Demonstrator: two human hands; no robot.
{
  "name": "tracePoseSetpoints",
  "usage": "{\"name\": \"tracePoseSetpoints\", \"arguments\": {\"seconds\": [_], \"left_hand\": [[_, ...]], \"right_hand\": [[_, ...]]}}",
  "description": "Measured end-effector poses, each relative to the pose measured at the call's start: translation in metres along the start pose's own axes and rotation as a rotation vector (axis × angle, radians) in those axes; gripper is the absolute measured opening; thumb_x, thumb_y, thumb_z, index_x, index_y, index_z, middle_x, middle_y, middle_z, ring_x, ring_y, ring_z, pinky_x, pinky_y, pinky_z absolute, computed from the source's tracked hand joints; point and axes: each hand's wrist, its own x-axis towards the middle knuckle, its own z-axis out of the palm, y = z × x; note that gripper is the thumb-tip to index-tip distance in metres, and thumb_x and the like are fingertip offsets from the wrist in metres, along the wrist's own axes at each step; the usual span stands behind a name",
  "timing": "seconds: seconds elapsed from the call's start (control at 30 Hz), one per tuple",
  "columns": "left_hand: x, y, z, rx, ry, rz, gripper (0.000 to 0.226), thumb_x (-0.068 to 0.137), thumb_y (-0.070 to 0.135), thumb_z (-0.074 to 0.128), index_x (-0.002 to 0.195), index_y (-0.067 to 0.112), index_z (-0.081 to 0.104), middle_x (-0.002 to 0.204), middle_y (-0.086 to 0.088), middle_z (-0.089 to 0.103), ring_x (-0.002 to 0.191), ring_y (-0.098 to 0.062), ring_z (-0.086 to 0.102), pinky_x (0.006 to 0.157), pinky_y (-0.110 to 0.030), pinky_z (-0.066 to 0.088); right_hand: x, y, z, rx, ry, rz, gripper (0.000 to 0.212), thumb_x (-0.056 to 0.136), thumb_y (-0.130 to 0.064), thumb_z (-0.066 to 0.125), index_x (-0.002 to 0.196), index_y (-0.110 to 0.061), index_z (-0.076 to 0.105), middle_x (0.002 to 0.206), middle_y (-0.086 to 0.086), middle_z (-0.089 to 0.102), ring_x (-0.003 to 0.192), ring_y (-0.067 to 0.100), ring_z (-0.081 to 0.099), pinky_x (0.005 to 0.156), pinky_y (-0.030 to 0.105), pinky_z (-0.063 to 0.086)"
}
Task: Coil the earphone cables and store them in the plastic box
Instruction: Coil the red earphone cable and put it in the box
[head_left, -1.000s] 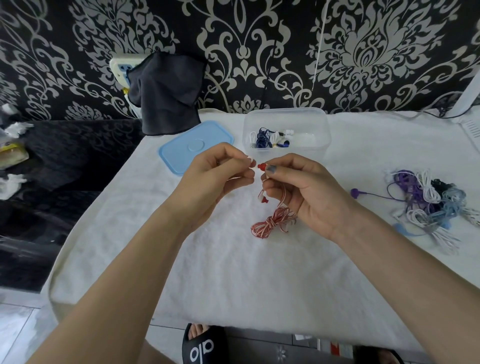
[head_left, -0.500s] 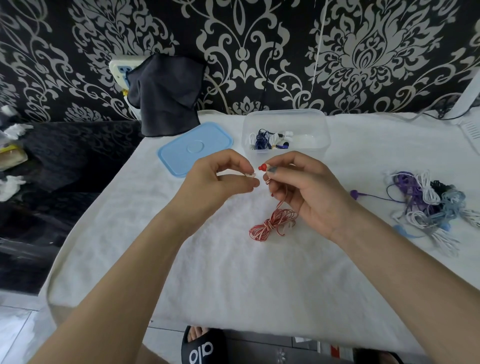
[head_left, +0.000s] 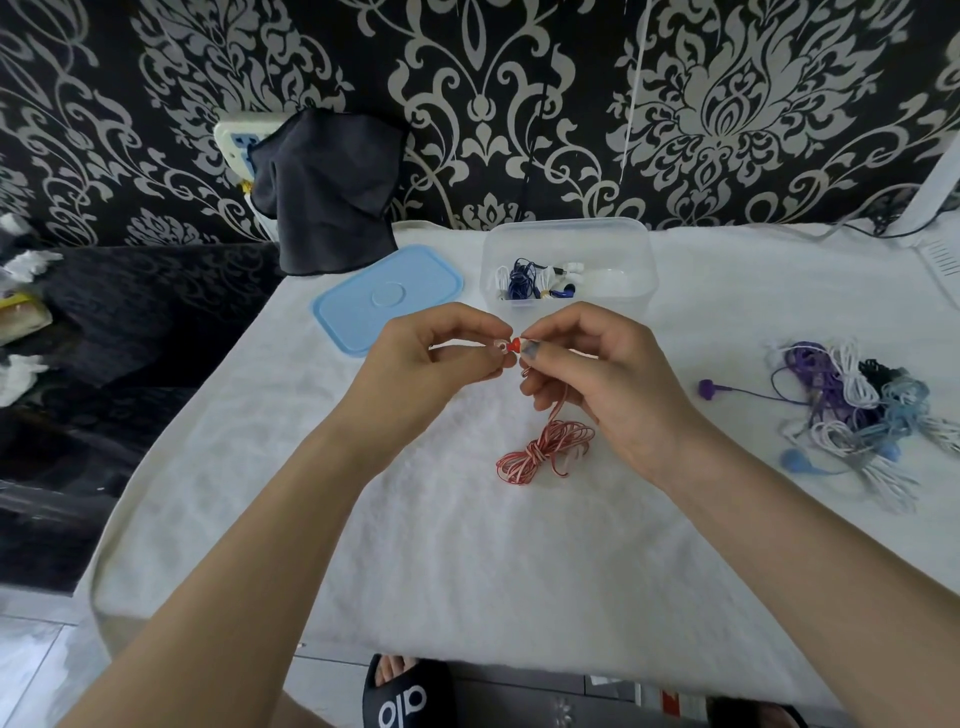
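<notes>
Lid (head_left: 387, 299) left of box (head_left: 566, 260) | tangled earphones (head_left: 857, 410) right | cloth (head_left: 332, 192) possibly hiding socket

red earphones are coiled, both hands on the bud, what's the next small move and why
Probably lift the red coil and carry it toward the open plastic box. The cable already lies bundled and wrapped on the white towel, while the left hand and right hand pinch the red earbud at its end. The box stands just behind, lid off, with other coiled sets inside.

Bare forearms without sleeves, blue-grey polish on a thumbnail (head_left: 530, 352), black slide sandal (head_left: 410, 699) with white lettering.
</notes>
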Motion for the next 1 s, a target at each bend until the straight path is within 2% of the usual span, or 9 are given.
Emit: {"name": "tracePoseSetpoints", "arguments": {"seconds": [0.13,0.23,0.33,0.4,0.47,0.57,0.63,0.77,1.0], "left_hand": [[0.0000,0.0001,-0.0003,0.024,-0.011,0.010,0.017,0.091,0.001,0.070,0.102,0.013,0.077,0.099,0.001,0.077,0.093,-0.015,0.076,0.085,-0.026,0.058],[-0.0012,0.0016,-0.0003,0.043,-0.020,0.017,0.018,0.090,-0.001,0.070,0.101,0.013,0.077,0.100,0.001,0.077,0.092,-0.014,0.076,0.080,-0.021,0.057],[-0.0029,0.0036,0.0014,0.056,0.002,0.008,0.016,0.091,-0.004,0.068,0.101,0.007,0.072,0.098,-0.002,0.076,0.084,-0.007,0.075,0.054,-0.005,0.045],[-0.0035,0.0042,0.0025,0.050,0.018,0.009,0.014,0.091,-0.005,0.069,0.101,0.004,0.070,0.097,-0.003,0.075,0.076,-0.004,0.074,0.044,-0.002,0.037],[-0.0028,0.0039,0.0025,0.038,0.024,0.024,0.013,0.090,-0.003,0.072,0.100,0.005,0.069,0.097,-0.003,0.076,0.078,-0.007,0.075,0.048,-0.003,0.040],[-0.0010,0.0004,0.0014,0.026,0.011,0.044,0.015,0.088,-0.002,0.074,0.098,0.007,0.069,0.096,-0.001,0.077,0.086,-0.014,0.077,0.068,-0.013,0.052],[-0.0001,-0.0024,0.0008,0.027,0.004,0.049,0.016,0.088,-0.003,0.074,0.099,0.007,0.069,0.096,-0.001,0.078,0.089,-0.016,0.077,0.075,-0.018,0.055],[0.0011,-0.0033,0.0003,0.020,-0.001,0.052,0.016,0.088,-0.004,0.073,0.100,0.006,0.069,0.096,-0.004,0.079,0.090,-0.017,0.077,0.079,-0.022,0.057],[0.0029,-0.0056,-0.0001,-0.104,0.018,0.042,0.012,0.090,-0.003,0.071,0.100,0.004,0.068,0.092,-0.011,0.078,0.089,-0.021,0.076,0.086,-0.031,0.060]], "right_hand": [[-0.0022,-0.0017,0.0012,-0.061,0.005,-0.046,0.005,0.091,-0.003,0.069,0.096,-0.001,0.068,0.084,0.019,0.070,0.067,0.025,0.071,0.063,0.031,0.056],[-0.0025,-0.0015,0.0021,-0.094,0.006,-0.064,0.004,0.091,-0.003,0.069,0.095,-0.004,0.069,0.083,0.015,0.071,0.067,0.026,0.072,0.063,0.032,0.057],[-0.0021,-0.0009,0.0024,-0.099,0.011,-0.072,0.004,0.091,-0.004,0.069,0.095,-0.005,0.069,0.081,0.012,0.071,0.066,0.026,0.071,0.062,0.032,0.056],[-0.0023,-0.0005,0.0022,-0.110,0.012,-0.076,0.005,0.091,-0.004,0.069,0.095,-0.005,0.069,0.080,0.012,0.071,0.065,0.026,0.071,0.061,0.031,0.056],[-0.0025,0.0004,0.0020,-0.137,0.014,-0.080,0.005,0.091,-0.004,0.070,0.095,-0.006,0.069,0.079,0.009,0.071,0.065,0.025,0.071,0.060,0.030,0.055],[-0.0023,0.0014,0.0020,-0.171,0.016,-0.080,0.004,0.090,-0.005,0.070,0.093,-0.008,0.069,0.078,0.005,0.071,0.064,0.025,0.071,0.059,0.029,0.054],[-0.0021,0.0015,0.0024,-0.182,0.023,-0.087,0.005,0.090,-0.006,0.070,0.093,-0.009,0.069,0.078,0.004,0.071,0.064,0.025,0.072,0.059,0.030,0.055],[-0.0018,0.0016,0.0023,-0.199,0.039,-0.097,0.004,0.090,-0.006,0.071,0.092,-0.010,0.069,0.076,0.002,0.072,0.064,0.023,0.072,0.059,0.028,0.054],[-0.0007,0.0000,0.0002,-0.115,0.031,-0.045,0.006,0.091,-0.005,0.069,0.096,-0.001,0.070,0.077,0.014,0.072,0.063,0.021,0.070,0.062,0.027,0.055]]}}
